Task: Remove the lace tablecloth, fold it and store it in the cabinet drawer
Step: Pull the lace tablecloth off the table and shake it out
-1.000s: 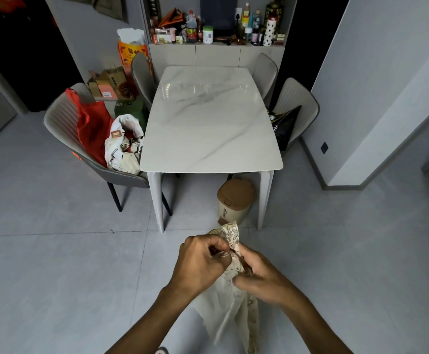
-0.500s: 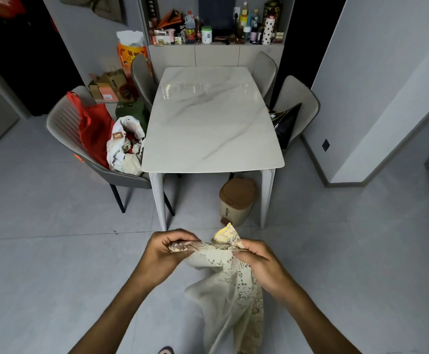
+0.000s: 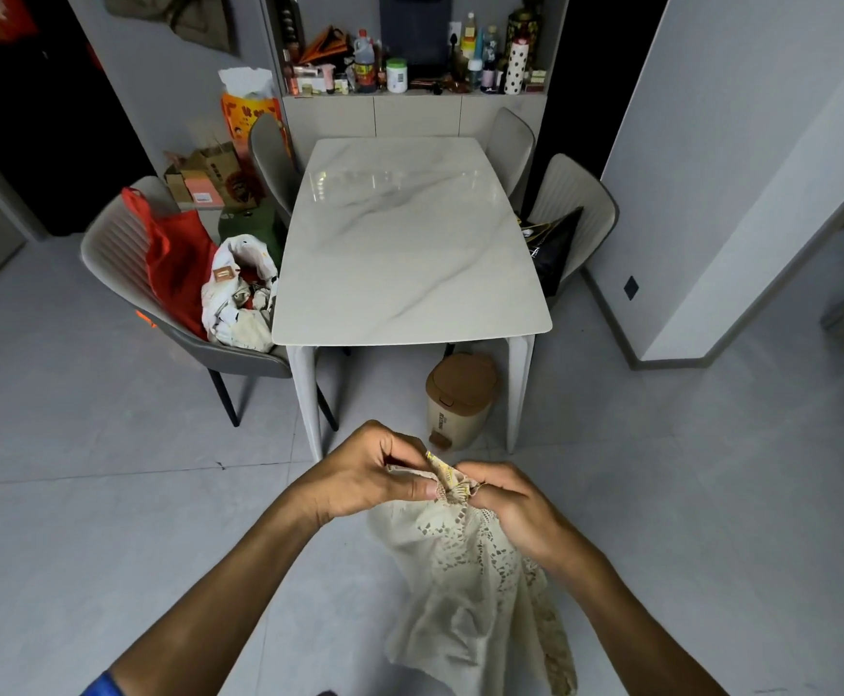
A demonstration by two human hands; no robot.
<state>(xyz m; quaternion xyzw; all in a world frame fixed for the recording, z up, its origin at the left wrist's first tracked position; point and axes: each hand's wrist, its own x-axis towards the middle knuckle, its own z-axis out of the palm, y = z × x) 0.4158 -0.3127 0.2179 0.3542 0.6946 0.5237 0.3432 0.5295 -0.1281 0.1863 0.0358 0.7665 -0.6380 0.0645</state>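
The cream lace tablecloth (image 3: pixel 465 590) hangs bunched in front of me, its lower part trailing toward the floor. My left hand (image 3: pixel 359 474) and my right hand (image 3: pixel 510 499) both pinch its gathered top edge, close together and almost touching. The white marble table (image 3: pixel 409 253) stands bare a step ahead. The cabinet (image 3: pixel 414 115) sits behind the table against the back wall, its fronts closed; no drawer is visibly open.
A grey chair (image 3: pixel 123 273) at left carries a red bag and a white bag. More chairs flank the table, one on the right holding a black bag (image 3: pixel 555 248). A beige pedal bin (image 3: pixel 460 394) stands under the table's near edge. Bottles crowd the cabinet top.
My hands spread apart along the cloth's edge half a second ago, then came back together, gathering the top edge into a tight bunch. The view has moved slightly toward the table.
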